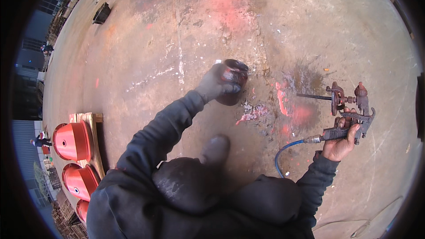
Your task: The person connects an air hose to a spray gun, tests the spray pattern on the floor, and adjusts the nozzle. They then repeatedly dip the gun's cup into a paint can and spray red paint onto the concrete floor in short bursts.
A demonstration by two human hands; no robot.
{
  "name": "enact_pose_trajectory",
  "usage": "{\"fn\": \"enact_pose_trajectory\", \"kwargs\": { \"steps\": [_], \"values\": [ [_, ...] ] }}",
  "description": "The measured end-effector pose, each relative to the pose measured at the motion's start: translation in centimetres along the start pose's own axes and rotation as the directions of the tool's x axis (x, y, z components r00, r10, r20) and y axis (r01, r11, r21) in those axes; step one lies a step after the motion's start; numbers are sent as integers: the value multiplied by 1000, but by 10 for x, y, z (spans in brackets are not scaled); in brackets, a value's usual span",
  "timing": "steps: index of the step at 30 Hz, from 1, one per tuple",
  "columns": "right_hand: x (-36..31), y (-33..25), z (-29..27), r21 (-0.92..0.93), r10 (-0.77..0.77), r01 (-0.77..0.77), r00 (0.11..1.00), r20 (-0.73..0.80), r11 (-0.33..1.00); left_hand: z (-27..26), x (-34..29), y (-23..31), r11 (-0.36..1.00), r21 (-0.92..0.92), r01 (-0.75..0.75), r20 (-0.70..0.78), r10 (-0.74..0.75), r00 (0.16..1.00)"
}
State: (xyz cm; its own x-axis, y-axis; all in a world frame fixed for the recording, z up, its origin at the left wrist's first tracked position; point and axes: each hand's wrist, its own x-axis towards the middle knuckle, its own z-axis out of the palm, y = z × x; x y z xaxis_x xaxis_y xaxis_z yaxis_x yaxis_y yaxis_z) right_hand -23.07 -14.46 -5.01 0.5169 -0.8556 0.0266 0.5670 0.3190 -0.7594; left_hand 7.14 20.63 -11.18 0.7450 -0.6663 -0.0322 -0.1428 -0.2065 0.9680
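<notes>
My left hand [211, 83], in a grey glove, grips a dark paint cup [235, 78] smeared with red, held low over the concrete floor. The cup's inside cannot be made out. Over on the right, my bare right hand [340, 146] is wrapped round the handle of a paint spray gun [365, 114], which is crusted with dull red paint. From the gun's round cup lid [337, 98] a thin dark tube [313, 96] sticks out to the left. A blue air hose [284, 149] runs from a metal fitting at the handle. The cup and the gun are apart.
Wet red paint [282, 99] and pale residue [254, 113] lie on the floor between my hands. Several red tapered castings [72, 141] stand on a wooden pallet [95, 144] at left. A black bucket [102, 13] sits at far left. A person [40, 142] is at the left edge.
</notes>
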Motion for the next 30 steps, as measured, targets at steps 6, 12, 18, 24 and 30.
{"fn": "enact_pose_trajectory", "kwargs": {
  "steps": [6, 12, 18, 24, 30],
  "values": [
    [-3, 0, -2, -5, 22, -22, 1000, 21, 1000, -17, 18, 3, 765, -286, 578, 135, -565, 814],
    [-3, -3, -8, -27, 20, -21, 999, -36, 999, -2, 65, 10, 598, -698, 395, 172, -396, 902],
    [5, -2, -29, -68, -17, 12, 997, -75, 998, 116, 58, 55, 77, -769, 634, 606, -225, 763],
    [29, -76, -33, -243, -84, 64, 994, -73, 968, 186, 8, 103, -179, -528, 830, 811, -398, 430],
    [54, -188, 29, -480, -219, 158, 973, -73, 863, 111, 79, 210, 625, -748, 223, 444, 221, 868]
  ]
}}
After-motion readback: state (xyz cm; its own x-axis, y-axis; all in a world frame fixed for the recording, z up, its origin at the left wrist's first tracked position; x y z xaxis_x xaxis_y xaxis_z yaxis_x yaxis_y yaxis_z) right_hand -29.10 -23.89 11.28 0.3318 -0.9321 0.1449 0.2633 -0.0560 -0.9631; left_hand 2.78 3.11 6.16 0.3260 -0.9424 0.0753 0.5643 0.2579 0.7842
